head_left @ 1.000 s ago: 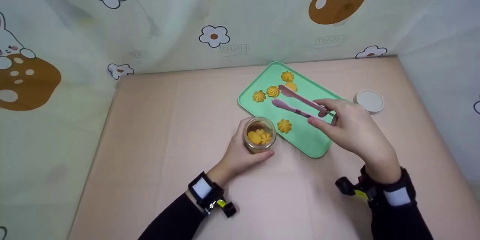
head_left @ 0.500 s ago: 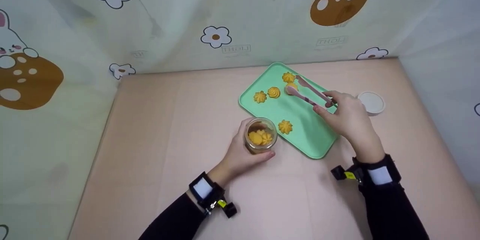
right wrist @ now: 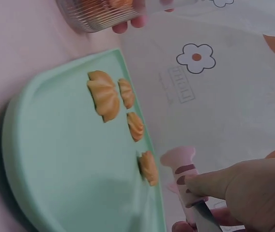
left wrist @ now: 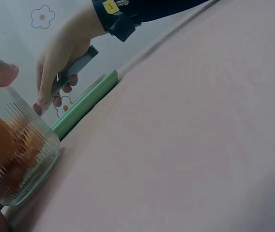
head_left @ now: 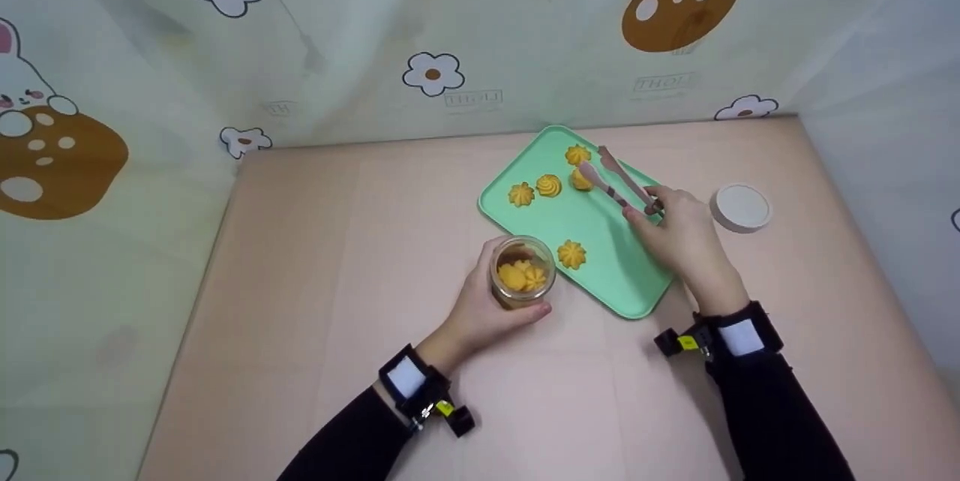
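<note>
In the head view, the left hand (head_left: 472,310) curls round a glass jar (head_left: 523,296) of cookies, left of the green tray's (head_left: 604,241) near edge; the right hand (head_left: 679,237) pinches pink tongs (head_left: 627,176), arms spread, by the tray's far cookies (head_left: 548,185). A white lid (head_left: 741,208) lies right.

The left wrist view shows cookies behind ribbed glass.

In the right wrist view, a thumb (right wrist: 210,183) presses the tongs.

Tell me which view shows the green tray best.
The head view: nearly the whole green tray shows from above, partly behind the right hand and tongs. The left wrist view gives only its edge; the right wrist view, a cropped close-up.
</note>
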Available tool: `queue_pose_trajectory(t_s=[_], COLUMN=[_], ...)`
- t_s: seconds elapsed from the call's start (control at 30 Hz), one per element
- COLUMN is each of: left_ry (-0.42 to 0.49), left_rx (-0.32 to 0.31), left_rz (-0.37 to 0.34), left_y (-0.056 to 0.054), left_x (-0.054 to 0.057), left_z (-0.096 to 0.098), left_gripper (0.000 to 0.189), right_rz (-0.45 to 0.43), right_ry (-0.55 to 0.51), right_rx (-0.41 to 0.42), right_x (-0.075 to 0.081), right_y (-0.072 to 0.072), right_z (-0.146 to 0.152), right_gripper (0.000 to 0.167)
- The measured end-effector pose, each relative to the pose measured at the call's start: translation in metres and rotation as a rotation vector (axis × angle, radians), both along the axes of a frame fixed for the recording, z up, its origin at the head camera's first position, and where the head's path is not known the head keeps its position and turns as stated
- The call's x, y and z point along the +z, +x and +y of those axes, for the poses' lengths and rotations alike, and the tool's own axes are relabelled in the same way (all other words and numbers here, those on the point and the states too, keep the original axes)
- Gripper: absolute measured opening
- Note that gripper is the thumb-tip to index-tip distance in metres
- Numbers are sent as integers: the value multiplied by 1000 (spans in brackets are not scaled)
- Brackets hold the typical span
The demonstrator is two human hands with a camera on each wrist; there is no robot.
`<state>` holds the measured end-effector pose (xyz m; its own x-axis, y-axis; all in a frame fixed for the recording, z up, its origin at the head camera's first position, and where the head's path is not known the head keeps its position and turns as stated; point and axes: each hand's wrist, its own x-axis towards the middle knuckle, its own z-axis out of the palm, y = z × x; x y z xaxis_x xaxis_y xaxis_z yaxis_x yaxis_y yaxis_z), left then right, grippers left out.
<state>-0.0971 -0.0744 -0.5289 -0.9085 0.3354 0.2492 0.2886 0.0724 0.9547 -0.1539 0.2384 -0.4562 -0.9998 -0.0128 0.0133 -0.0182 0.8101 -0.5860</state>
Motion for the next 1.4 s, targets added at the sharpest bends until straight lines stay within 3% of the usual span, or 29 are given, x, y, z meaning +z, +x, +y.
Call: queue_pose_trajectory(t_s=[0.63, 1.4], left_ry=[14, 5], left_rx=[1, 0], left_rz=[-1, -9], left_y=[0, 0], left_x=[0, 1], left_z=[0, 0], left_gripper=[93, 94], right_rz=[-7, -27], right_ry=[41, 63], right_rx=[97, 67], right_x=[-7, -4], right_y=[-1, 1], right_z=[-1, -3], right_gripper=[53, 50])
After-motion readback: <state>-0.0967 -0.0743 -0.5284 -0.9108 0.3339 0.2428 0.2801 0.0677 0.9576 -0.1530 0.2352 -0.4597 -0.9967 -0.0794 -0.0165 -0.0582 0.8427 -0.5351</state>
